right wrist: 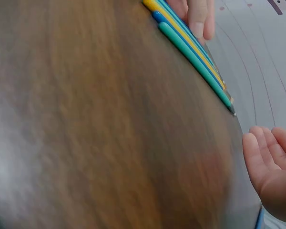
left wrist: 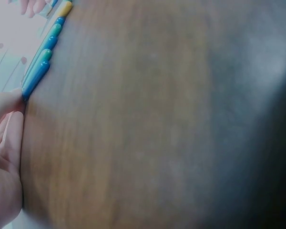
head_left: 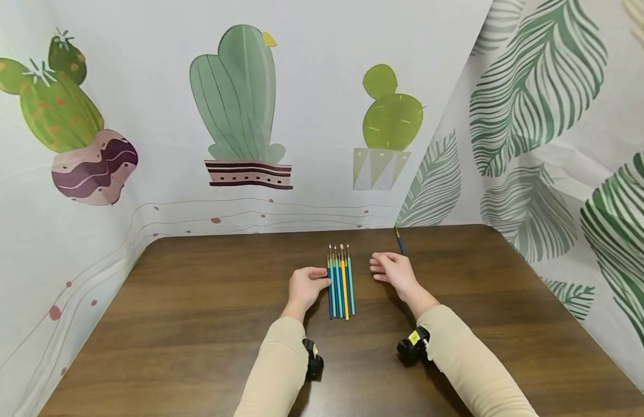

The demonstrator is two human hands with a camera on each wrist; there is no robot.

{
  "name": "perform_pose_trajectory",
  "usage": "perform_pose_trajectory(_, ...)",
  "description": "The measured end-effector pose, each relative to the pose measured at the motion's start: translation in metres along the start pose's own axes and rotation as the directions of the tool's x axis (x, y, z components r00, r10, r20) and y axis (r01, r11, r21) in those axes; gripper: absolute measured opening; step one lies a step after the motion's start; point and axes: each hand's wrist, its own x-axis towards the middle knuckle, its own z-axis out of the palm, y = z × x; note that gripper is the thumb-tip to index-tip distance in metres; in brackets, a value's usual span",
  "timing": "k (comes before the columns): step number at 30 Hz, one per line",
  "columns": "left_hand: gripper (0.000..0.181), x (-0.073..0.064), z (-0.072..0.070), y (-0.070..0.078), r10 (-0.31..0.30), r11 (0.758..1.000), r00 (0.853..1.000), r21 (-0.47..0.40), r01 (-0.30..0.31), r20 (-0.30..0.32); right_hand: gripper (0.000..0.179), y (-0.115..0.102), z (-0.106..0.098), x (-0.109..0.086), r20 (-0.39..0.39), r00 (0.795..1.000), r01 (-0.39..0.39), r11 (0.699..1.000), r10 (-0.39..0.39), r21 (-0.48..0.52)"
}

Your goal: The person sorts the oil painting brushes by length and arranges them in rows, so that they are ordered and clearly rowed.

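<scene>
Several slim paintbrushes (head_left: 333, 295) lie side by side on the table, bristles pointing to the far edge. Blue and teal handles make up most of the row, with one yellow-handled paintbrush (head_left: 345, 289) among them. My left hand (head_left: 303, 287) touches the row's left side with its fingertips, beside a blue paintbrush (left wrist: 37, 78). To the right of the row, apart from it, my right hand (head_left: 397, 273) is held over the table with nothing in its loosely bent fingers (right wrist: 271, 148). Just beyond that hand lies a single blue paintbrush (head_left: 400, 242), partly hidden by it.
The brown wooden table (head_left: 197, 324) ends at a fabric backdrop (head_left: 322, 116) printed with cacti and leaves. A black wrist camera (head_left: 314, 362) sits on the left sleeve, and another black camera (head_left: 412, 347) on the right one.
</scene>
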Motion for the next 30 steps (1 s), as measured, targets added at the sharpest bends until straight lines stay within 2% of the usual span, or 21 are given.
perform_pose_trajectory(6, 0.024, 0.0, 0.0, 0.002, 0.002, 1.0, 1.0, 0.006, -0.002, -0.002, 0.042, 0.001, 0.008, -0.001, 0.007, 1.0, 0.001, 1.0, -0.001, 0.014)
perform_pose_trajectory(23, 0.023, 0.001, 0.001, 0.001, -0.014, 1.0, 1.0, 0.004, 0.014, -0.008, 0.047, 0.003, 0.033, -0.007, 0.07, 0.996, -0.063, 0.995, 0.058, 0.072)
perform_pose_trajectory(30, 0.023, -0.001, 0.001, 0.001, -0.014, 1.0, 1.0, 0.019, 0.014, -0.009, 0.046, 0.003, 0.039, -0.004, 0.062, 0.995, -0.089, 0.992, 0.084, 0.087)
